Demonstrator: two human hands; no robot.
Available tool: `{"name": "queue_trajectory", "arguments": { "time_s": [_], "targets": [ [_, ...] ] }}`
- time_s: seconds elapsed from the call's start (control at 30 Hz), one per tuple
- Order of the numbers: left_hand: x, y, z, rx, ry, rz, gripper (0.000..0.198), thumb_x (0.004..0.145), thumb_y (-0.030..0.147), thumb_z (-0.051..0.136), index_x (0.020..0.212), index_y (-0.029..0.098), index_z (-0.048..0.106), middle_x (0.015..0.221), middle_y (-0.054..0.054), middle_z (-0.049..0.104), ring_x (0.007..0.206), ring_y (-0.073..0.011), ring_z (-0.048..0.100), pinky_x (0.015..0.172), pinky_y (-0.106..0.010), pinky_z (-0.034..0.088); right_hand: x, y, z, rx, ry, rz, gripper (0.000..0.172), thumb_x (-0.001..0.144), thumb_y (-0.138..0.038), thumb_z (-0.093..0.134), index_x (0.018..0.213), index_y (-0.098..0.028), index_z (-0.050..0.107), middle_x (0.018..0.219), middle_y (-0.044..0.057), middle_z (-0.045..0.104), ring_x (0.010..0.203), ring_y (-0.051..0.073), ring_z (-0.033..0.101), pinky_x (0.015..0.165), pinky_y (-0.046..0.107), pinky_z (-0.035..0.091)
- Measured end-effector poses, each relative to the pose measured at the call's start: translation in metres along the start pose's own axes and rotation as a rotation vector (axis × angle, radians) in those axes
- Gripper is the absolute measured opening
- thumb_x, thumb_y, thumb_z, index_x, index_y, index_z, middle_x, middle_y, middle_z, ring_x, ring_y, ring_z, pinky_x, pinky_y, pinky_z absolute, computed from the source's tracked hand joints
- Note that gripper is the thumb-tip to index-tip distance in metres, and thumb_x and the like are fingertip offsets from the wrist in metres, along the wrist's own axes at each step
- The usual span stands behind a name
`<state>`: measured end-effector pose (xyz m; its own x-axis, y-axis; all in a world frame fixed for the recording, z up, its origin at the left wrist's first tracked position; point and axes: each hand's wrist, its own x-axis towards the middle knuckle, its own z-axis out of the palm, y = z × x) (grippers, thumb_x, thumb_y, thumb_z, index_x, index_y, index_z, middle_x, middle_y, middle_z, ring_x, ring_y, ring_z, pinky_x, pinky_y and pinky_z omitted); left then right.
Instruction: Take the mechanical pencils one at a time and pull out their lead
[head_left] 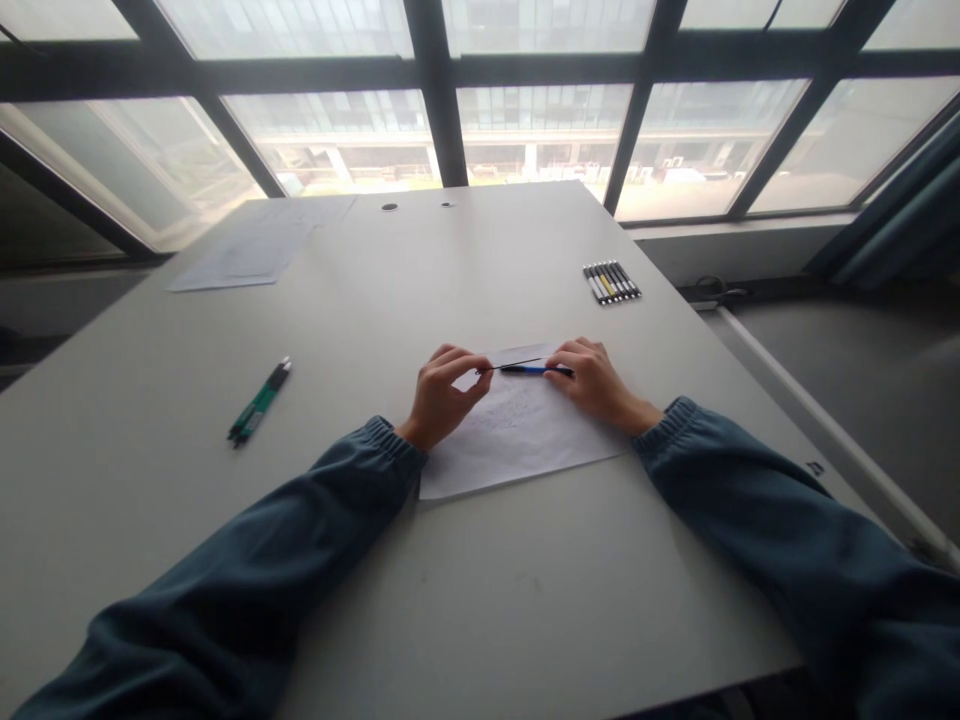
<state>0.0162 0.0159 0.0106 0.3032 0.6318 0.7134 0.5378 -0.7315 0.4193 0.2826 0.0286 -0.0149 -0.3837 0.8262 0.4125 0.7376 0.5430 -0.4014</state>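
Between thumb and fingertips, my left hand (450, 390) pinches one end of a thin dark pen refill (521, 363), which points to the right above the paper. My right hand (592, 380) has its fingers closed on the right end of a blue pen (534, 370) with a black left end. The pen lies just below the refill, nearly parallel to it. Under both hands is a white sheet of paper (525, 440) bearing faint scribbles in its middle. Part of the blue pen is hidden by the right fingers.
Green-and-black pens (259, 402) lie on the white table (360, 580) to the left. A row of several pens or markers (612, 283) sits at the back right. More paper sheets (236, 250) lie at the far left, near the windows. Two small round marks or holes show at the far edge.
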Motion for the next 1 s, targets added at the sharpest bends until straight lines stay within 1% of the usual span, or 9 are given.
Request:
{"name": "queue_trajectory", "arguments": {
  "time_s": [0.07, 0.2, 0.33, 0.43, 0.6, 0.7, 0.87, 1.0],
  "targets": [
    [0.0, 0.0, 0.0, -0.002, -0.001, -0.005, 0.005, 0.087, 0.018, 0.068, 0.086, 0.021, 0.072, 0.082, -0.002, 0.073, 0.08, -0.0171, 0.063, 0.078, -0.033, 0.053, 0.0, 0.0, -0.001, 0.019, 0.007, 0.021, 0.005, 0.09, -0.025, 0.071, 0.093, -0.022, 0.073, 0.098, 0.006, 0.073, 0.101, 0.026, 0.061, 0.093, 0.043, 0.038],
    [-0.001, -0.001, 0.0, 0.0, -0.001, -0.021, 0.005, 0.088, 0.019, 0.068, 0.086, 0.021, 0.072, 0.082, -0.002, 0.073, 0.081, -0.017, 0.064, 0.079, -0.033, 0.053, 0.0, 0.0, 0.0, 0.044, -0.002, 0.012, 0.013, 0.09, -0.02, 0.069, 0.102, -0.022, 0.072, 0.096, 0.006, 0.072, 0.099, 0.025, 0.06, 0.091, 0.042, 0.038],
    [-0.002, -0.004, 0.0, -0.004, 0.015, -0.034, 0.005, 0.089, 0.02, 0.068, 0.086, 0.021, 0.072, 0.082, -0.002, 0.073, 0.081, -0.0169, 0.064, 0.08, -0.033, 0.053, -0.001, 0.0, 0.002, 0.008, 0.023, -0.038, 0.009, 0.09, -0.017, 0.067, 0.095, -0.023, 0.072, 0.097, 0.006, 0.07, 0.099, 0.026, 0.058, 0.089, 0.043, 0.038],
    [-0.003, -0.007, -0.001, 0.009, 0.046, -0.074, 0.005, 0.089, 0.022, 0.068, 0.085, 0.021, 0.072, 0.082, -0.002, 0.072, 0.081, -0.017, 0.063, 0.079, -0.033, 0.053, -0.001, 0.005, 0.0, -0.014, 0.111, -0.013, 0.009, 0.09, -0.016, 0.064, 0.093, -0.022, 0.07, 0.098, 0.007, 0.069, 0.099, 0.027, 0.057, 0.088, 0.044, 0.039],
    [-0.004, -0.008, -0.003, 0.028, 0.086, -0.111, 0.006, 0.089, 0.022, 0.067, 0.086, 0.02, 0.072, 0.082, -0.002, 0.071, 0.081, -0.017, 0.063, 0.078, -0.032, 0.053, 0.0, 0.021, -0.008, 0.029, 0.334, 0.098, 0.009, 0.09, -0.016, 0.061, 0.092, -0.022, 0.068, 0.096, 0.008, 0.068, 0.096, 0.028, 0.057, 0.087, 0.045, 0.042],
    [-0.004, -0.008, -0.003, 0.044, 0.101, -0.121, 0.006, 0.089, 0.021, 0.067, 0.086, 0.02, 0.072, 0.082, -0.002, 0.072, 0.081, -0.0172, 0.062, 0.077, -0.033, 0.052, 0.001, 0.026, -0.012, 0.061, 0.399, 0.101, 0.009, 0.091, -0.018, 0.06, 0.091, -0.022, 0.067, 0.095, 0.008, 0.067, 0.095, 0.028, 0.057, 0.088, 0.045, 0.044],
    [-0.004, -0.008, -0.004, 0.06, 0.114, -0.117, 0.006, 0.089, 0.021, 0.067, 0.086, 0.02, 0.072, 0.082, -0.002, 0.071, 0.081, -0.0171, 0.062, 0.077, -0.032, 0.052, 0.001, 0.023, -0.013, 0.066, 0.414, 0.078, 0.009, 0.091, -0.018, 0.059, 0.091, -0.022, 0.067, 0.096, 0.007, 0.067, 0.096, 0.028, 0.057, 0.09, 0.046, 0.043],
    [-0.003, -0.007, -0.003, 0.054, 0.094, -0.112, 0.006, 0.089, 0.021, 0.067, 0.085, 0.02, 0.072, 0.082, -0.002, 0.071, 0.081, -0.017, 0.062, 0.078, -0.033, 0.052, 0.0, 0.02, -0.015, 0.065, 0.401, 0.064, 0.009, 0.092, -0.018, 0.058, 0.092, -0.022, 0.067, 0.096, 0.007, 0.067, 0.095, 0.028, 0.057, 0.089, 0.046, 0.043]
  ]
}}
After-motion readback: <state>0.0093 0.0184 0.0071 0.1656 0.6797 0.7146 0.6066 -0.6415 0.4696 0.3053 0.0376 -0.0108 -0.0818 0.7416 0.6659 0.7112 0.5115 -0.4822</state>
